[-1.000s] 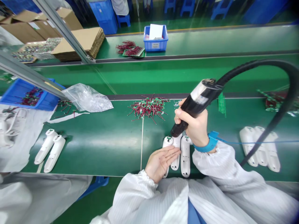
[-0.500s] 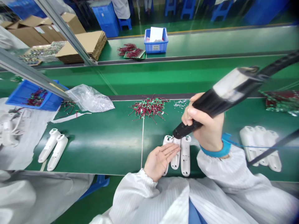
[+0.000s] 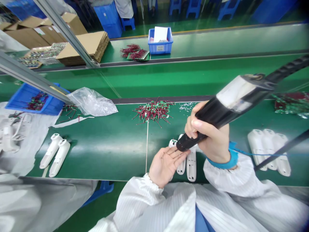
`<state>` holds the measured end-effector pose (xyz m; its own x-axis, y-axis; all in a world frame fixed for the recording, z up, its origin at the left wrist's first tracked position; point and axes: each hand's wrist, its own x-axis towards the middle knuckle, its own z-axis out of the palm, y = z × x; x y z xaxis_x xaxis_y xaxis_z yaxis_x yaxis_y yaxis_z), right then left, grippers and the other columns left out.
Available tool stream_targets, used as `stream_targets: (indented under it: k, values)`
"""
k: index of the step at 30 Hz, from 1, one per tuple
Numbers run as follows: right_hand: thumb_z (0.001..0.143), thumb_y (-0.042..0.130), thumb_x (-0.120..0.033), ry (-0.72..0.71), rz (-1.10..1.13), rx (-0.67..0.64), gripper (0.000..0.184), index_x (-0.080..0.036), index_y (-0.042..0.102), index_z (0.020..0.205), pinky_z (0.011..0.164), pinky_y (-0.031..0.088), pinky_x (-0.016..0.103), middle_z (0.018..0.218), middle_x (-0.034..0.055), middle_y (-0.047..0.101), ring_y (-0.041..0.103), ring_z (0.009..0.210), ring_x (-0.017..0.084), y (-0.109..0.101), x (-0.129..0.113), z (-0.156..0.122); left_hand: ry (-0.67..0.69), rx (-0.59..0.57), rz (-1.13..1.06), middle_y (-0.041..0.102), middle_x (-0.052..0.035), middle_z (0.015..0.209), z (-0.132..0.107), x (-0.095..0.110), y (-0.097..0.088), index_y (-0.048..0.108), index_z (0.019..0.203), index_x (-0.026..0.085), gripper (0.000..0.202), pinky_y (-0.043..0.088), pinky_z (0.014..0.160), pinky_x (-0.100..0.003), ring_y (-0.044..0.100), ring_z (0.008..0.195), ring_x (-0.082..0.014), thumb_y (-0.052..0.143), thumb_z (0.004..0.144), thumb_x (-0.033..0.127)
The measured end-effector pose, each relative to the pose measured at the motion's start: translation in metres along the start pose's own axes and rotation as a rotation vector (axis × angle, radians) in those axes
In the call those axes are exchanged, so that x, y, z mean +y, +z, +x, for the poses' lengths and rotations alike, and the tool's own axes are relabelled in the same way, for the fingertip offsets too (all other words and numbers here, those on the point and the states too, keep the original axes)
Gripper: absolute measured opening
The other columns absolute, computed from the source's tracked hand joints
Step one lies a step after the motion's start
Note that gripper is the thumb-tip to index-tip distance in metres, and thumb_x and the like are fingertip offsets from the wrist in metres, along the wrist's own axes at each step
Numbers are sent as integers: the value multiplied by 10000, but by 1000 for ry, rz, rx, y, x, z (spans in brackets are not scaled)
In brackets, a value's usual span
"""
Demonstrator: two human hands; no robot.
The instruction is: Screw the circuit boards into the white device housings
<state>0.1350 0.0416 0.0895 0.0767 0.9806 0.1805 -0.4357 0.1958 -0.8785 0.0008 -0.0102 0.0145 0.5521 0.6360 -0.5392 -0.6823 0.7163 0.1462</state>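
While the right hand (image 3: 212, 141) grips a screwdriver (image 3: 217, 114), the open left (image 3: 165, 167) touches housings (image 3: 191, 166) — circuit boards (image 3: 153, 111) beyond.

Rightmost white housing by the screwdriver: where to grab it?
Grip the lower half of the white housing across its long sides, from the near belt edge: that end lies free, while its top sits under the right hand.

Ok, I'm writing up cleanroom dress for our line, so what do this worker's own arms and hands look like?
The left hand and right hand are bare, ungloved. The arms wear a white, finely striped smock sleeve with a gathered elastic cuff. The right wrist carries a blue fabric strap trailing a thin blue cord.
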Motion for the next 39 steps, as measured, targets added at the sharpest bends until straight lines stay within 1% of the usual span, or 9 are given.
stream_targets:
  k: [5, 9, 12, 15, 19, 21, 24, 30, 39]
  values:
    - [729, 702, -217, 9, -16, 16, 209, -230, 590, 906, 398, 387, 228, 554, -75, 477, 432, 399, 70, 0, 0, 0, -7, -8, 10, 731, -202, 1047, -1, 0, 0, 680, 880, 47, 280, 361, 1116, -394, 639, 1138, -302, 445, 870, 199]
    - [740, 693, -196, 0, -2, 0, 194, -226, 594, 904, 401, 385, 225, 559, -73, 484, 442, 403, 68, 0, 1, 0, -12, -22, 0, 733, -200, 1047, 0, -1, 2, 671, 870, 54, 270, 356, 1119, -390, 632, 1152, -300, 445, 864, 200]
    - [748, 682, -170, -1, 10, -12, 186, -223, 600, 905, 406, 384, 224, 564, -69, 495, 455, 411, 70, 0, 1, 0, -20, -38, -2, 732, -197, 1053, 0, -1, 3, 651, 919, 61, 258, 346, 1124, -387, 621, 1172, -293, 450, 871, 215]
    - [747, 688, -186, -25, -11, 5, 185, -227, 598, 903, 407, 381, 230, 572, -66, 501, 455, 412, 74, -1, 2, 2, -42, -46, 3, 722, -215, 1065, -2, 0, 1, 621, 1004, 58, 277, 343, 1122, -392, 622, 1170, -299, 465, 886, 255]
    - [726, 733, -250, -87, -137, 96, 234, -238, 590, 911, 450, 414, 266, 570, -66, 503, 474, 430, 96, -5, 15, 12, -72, 2, 18, 695, -258, 1107, -2, -1, -11, 613, 1030, -4, 338, 348, 1120, -396, 622, 1160, -326, 475, 887, 269]
    - [716, 745, -266, -87, -192, 130, 252, -232, 591, 913, 475, 431, 283, 570, -64, 511, 490, 440, 106, -7, 24, 17, -79, 58, 24, 692, -260, 1110, -1, -3, -18, 613, 1038, -28, 347, 353, 1120, -392, 629, 1148, -325, 475, 880, 248]
    - [711, 747, -250, -68, -206, 134, 245, -215, 598, 903, 477, 433, 278, 569, -64, 522, 503, 440, 104, -9, 35, 21, -86, 125, 23, 696, -261, 1097, 2, -5, -26, 609, 1047, -47, 346, 368, 1113, -384, 640, 1130, -321, 469, 873, 216]
    - [709, 752, -251, -29, -209, 125, 251, -212, 589, 897, 478, 440, 274, 568, -70, 519, 516, 442, 105, -9, 41, 22, -79, 84, 34, 697, -247, 1110, 5, -8, -32, 610, 1080, -33, 347, 357, 1126, -392, 625, 1157, -307, 472, 871, 208]
    - [712, 754, -215, -5, -202, 92, 232, -199, 591, 876, 485, 427, 259, 592, -66, 556, 515, 454, 91, -8, 42, 23, -54, 107, 39, 685, -261, 1133, 4, -10, -31, 628, 1033, -37, 322, 333, 1144, -408, 623, 1159, -320, 471, 853, 179]
